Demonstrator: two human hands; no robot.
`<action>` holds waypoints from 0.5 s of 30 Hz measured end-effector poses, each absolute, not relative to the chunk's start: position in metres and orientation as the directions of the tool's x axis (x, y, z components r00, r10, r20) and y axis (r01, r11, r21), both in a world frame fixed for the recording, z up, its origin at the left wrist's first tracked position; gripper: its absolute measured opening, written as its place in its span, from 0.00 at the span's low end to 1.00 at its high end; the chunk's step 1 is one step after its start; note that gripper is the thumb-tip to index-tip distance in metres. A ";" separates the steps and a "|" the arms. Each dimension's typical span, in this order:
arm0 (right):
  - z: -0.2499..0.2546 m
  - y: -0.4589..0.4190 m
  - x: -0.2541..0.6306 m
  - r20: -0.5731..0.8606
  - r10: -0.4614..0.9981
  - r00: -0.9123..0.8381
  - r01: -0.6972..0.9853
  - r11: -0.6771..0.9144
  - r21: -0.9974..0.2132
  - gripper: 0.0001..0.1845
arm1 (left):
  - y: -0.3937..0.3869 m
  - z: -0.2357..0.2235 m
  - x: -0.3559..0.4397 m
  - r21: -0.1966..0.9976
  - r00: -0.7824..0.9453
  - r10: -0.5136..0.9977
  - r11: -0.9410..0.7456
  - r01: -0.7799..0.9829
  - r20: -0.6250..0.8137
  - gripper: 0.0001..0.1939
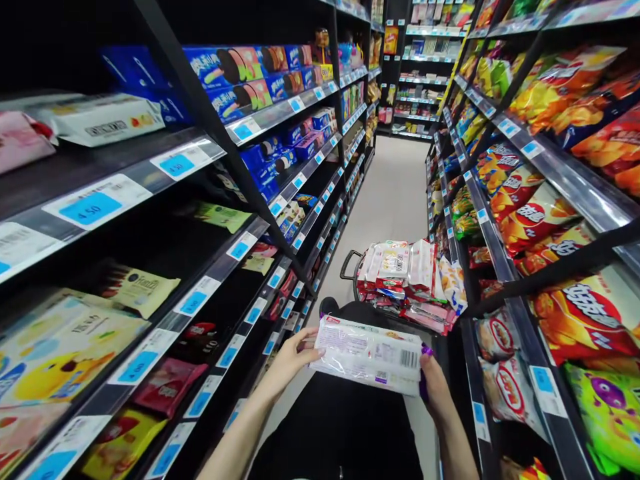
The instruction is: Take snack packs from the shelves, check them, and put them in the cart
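A white snack packet (369,353) with purple ends, a barcode and small print facing up lies across both my hands above my lap. My left hand (299,353) grips its left end, the thumb on top and the fingers partly hidden beneath. At the other end my right hand (434,381) pinches the purple edge, its fingers mostly behind the packet. Just beyond, a heap of red, white and pink snack packets (403,270) is piled on a basket or cart, whose black handle (349,265) sticks out to the left.
Shelves with blue cookie boxes (225,70), a white packet (107,120) and price tags line the left side. Chip bags (537,213) fill the right-hand shelves. Between them the pale aisle floor (395,173) runs to a far shelf (423,80).
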State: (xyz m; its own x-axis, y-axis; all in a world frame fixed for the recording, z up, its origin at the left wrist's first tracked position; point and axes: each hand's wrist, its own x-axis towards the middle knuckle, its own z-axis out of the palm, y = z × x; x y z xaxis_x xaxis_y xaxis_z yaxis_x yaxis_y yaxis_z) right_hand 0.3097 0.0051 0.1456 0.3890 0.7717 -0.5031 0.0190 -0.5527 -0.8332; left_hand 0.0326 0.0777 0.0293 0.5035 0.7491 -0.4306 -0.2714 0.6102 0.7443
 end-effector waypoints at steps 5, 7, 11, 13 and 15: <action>0.134 0.024 0.321 -0.462 0.738 0.492 0.177 -0.605 -0.776 0.36 | 0.085 0.019 0.035 0.721 0.494 0.722 0.650 -0.241 -0.485 0.22; 0.130 0.029 0.324 -0.423 0.721 0.549 0.234 -0.618 -0.750 0.36 | 0.088 0.019 0.036 0.671 0.542 0.695 0.682 -0.290 -0.472 0.23; 0.126 0.036 0.323 -0.380 0.632 0.675 0.178 -0.639 -0.748 0.35 | 0.094 0.015 0.042 0.626 0.622 0.679 0.691 -0.363 -0.390 0.22; 0.126 0.040 0.319 -0.440 0.582 0.685 0.053 -0.641 -0.766 0.34 | 0.095 0.009 0.047 0.665 0.570 0.708 0.665 -0.338 -0.418 0.19; 0.128 0.043 0.315 -0.505 0.541 0.673 -0.060 -0.641 -0.765 0.34 | 0.093 0.005 0.052 0.796 0.352 0.799 0.572 -0.198 -0.487 0.19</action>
State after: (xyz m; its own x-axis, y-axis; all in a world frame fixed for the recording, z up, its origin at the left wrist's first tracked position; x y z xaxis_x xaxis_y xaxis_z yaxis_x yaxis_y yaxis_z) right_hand 0.3148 0.0434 0.1278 0.6726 0.5406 -0.5054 -0.0601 -0.6408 -0.7654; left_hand 0.0522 0.0930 0.0048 0.3523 0.7991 -0.4872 -0.1979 0.5724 0.7958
